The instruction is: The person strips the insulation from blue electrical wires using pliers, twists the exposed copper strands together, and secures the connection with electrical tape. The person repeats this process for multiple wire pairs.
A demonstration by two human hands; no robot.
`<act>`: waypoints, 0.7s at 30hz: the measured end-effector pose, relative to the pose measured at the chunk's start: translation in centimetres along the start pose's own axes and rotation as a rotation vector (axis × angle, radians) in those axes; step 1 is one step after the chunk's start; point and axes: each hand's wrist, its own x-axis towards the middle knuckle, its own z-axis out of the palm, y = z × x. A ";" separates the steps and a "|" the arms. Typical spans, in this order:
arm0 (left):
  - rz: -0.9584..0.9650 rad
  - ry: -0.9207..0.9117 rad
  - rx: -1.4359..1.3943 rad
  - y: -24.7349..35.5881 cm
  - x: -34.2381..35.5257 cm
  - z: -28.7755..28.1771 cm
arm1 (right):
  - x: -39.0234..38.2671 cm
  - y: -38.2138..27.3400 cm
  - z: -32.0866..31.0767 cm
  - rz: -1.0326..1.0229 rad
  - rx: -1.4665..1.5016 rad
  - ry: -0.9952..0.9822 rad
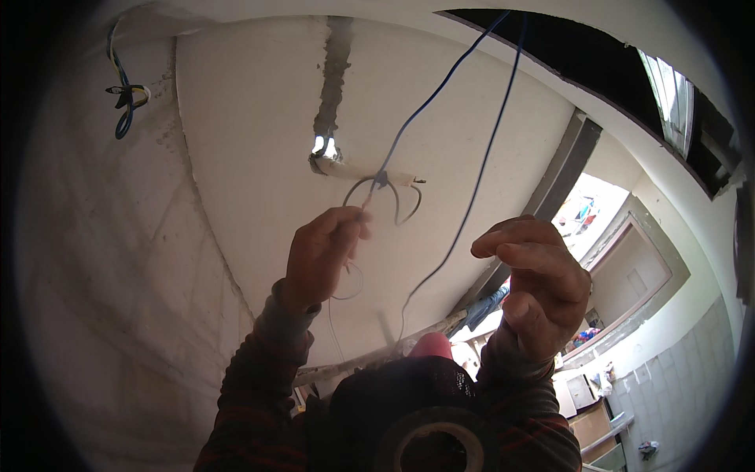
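Note:
My left hand [324, 253] is raised, thumb and fingertips pinched on a thin wire. Just above it, a blue wire [425, 105] comes down from the dark ceiling opening to a small dark knot [381, 179]. Around that knot curl dark wire ends [414, 206], beside a pale conduit [358, 169] in the wall. A thin pale strand [331, 322] hangs below the left hand. My right hand [539, 279] is raised to the right, fingers curved and apart from the thumb, with nothing visible in it. Between the hands hangs a second blue wire [481, 169].
A bundle of coloured wires [122, 94] hangs at the upper left. At the upper right is a dark ceiling opening [582, 59]; below it run a grey beam [562, 169] and a framed opening [641, 271]. A dark ring with a pale inner rim [470, 440] sits low in front.

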 end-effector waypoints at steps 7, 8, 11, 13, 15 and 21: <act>-0.026 -0.035 -0.047 -1.5 0.1 -0.1 | -5.6 5.2 -2.9 0.063 -0.336 0.187; -0.049 -0.040 -0.031 -1.9 -0.2 -0.3 | -8.1 7.6 -4.3 0.315 -0.457 0.267; -0.086 -0.050 -0.019 -3.2 -1.0 -1.0 | -20.8 16.3 -6.5 0.727 -0.667 0.035; -0.085 -0.077 -0.056 -4.0 -1.5 -1.4 | -33.8 18.3 -6.7 1.361 -0.712 -0.269; -0.106 -0.087 -0.078 -4.7 -1.7 -1.7 | -45.6 19.0 -6.7 1.580 -0.571 -0.499; -0.147 -0.145 -0.112 -5.4 -1.7 -0.6 | -49.6 18.1 -7.6 1.400 -0.287 -0.673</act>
